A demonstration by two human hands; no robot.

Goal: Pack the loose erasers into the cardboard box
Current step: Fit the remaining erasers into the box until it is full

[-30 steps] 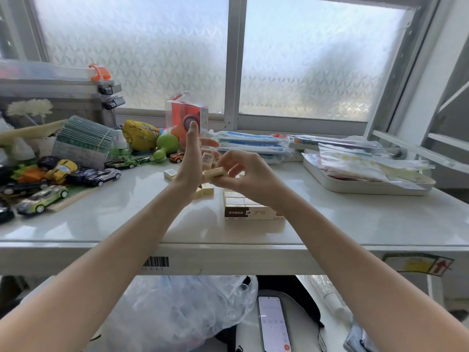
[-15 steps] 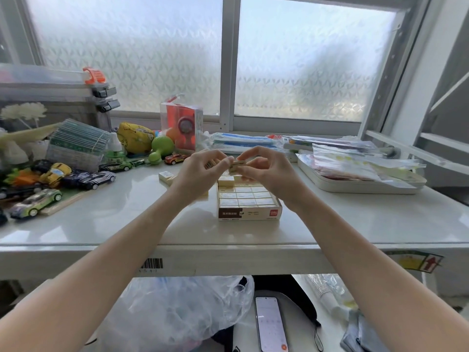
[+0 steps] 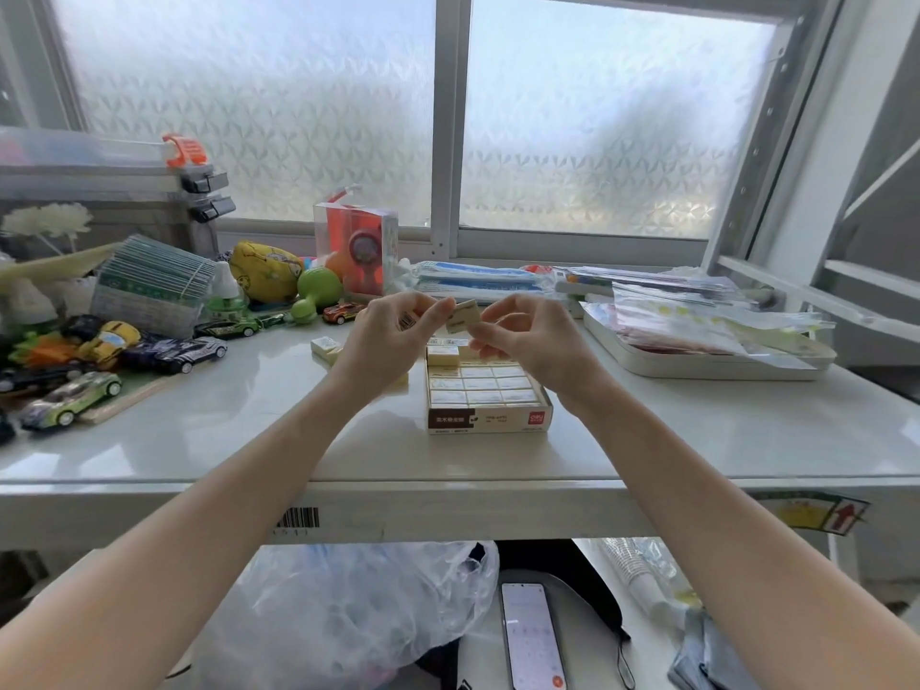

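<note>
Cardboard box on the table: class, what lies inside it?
The cardboard box holds rows of wrapped erasers filling its near part. Its far end is covered by the right hand, so nothing can be told there.

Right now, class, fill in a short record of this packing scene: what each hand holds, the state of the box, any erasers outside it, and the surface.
Left hand: pinches a barcoded eraser
Right hand: pinches a cream eraser
Cardboard box: open, near rows filled, far end hidden by hands
Loose erasers: on the table, left of the box
Table: white, glossy
</note>
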